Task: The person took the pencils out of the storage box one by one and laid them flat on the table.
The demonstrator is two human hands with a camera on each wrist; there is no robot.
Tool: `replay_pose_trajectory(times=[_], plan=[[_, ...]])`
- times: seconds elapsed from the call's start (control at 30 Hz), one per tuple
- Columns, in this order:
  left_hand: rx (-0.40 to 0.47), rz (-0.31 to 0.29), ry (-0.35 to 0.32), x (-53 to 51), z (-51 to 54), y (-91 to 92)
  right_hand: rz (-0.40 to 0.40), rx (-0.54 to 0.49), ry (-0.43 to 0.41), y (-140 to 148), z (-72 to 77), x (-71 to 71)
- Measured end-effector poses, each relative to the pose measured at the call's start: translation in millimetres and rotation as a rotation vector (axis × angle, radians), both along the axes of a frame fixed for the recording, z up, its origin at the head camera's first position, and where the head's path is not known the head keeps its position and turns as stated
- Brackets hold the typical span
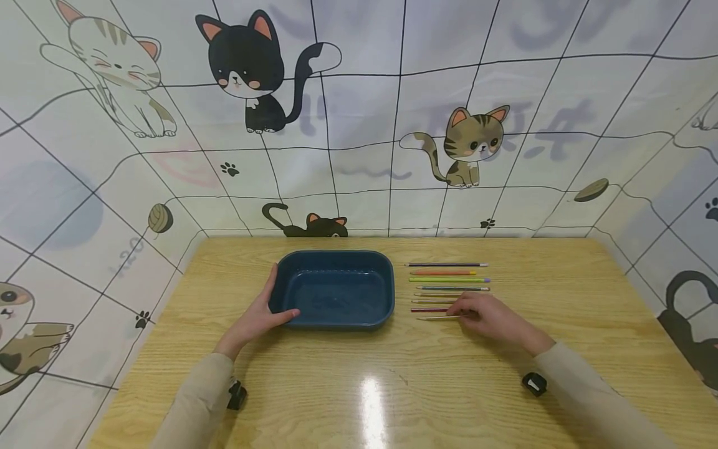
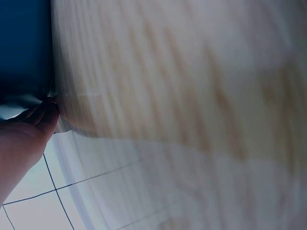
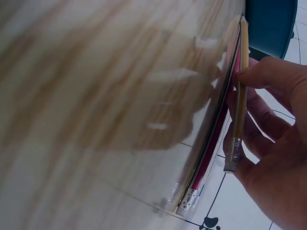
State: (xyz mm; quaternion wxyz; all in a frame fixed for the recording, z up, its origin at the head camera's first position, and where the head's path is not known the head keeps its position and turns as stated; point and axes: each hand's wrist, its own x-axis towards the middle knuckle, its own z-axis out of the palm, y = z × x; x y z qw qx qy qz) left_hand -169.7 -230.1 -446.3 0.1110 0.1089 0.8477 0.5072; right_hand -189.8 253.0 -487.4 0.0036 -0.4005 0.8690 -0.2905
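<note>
My left hand point(image 1: 258, 318) holds a dark blue rectangular dish point(image 1: 336, 302) at its left end, thumb over the near rim and fingers along the outer side. The left wrist view shows its fingertips against the dish's wall point(image 2: 26, 48). To the right of the dish, my right hand point(image 1: 485, 315) pinches a yellowish pencil point(image 3: 239, 115), the nearest of a row, between thumb and fingers. That pencil has a metal band and a grey eraser. A dark red pencil point(image 3: 211, 148) lies just beyond it on the table.
Several more pencils lie roughly parallel behind, among them a light green one point(image 1: 443, 280), an orange one point(image 1: 443, 272) and a dark one point(image 1: 445, 265). The wooden table point(image 1: 336, 386) meets a cat-print cloth point(image 1: 364, 125) at the back and sides.
</note>
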Motion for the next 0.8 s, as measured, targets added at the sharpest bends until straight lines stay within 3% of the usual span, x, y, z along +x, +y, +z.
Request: replay_pose_trajectory(times=[0.47, 0.7, 0.8], plan=[[0.008, -0.011, 0.008, -0.3, -1.2, -0.3, -0.042, 0.144, 0.030, -2.3, 6.7, 2.2], [-0.013, 0.002, 0.022, -12.6, -31.5, -11.8, -0.056, 0.179, 0.023, -4.0, 7.7, 1.9], [-0.013, -0.001, 0.032, -13.7, -34.7, -13.8, -0.063, 0.190, 0.039, -5.1, 6.0, 2.1]])
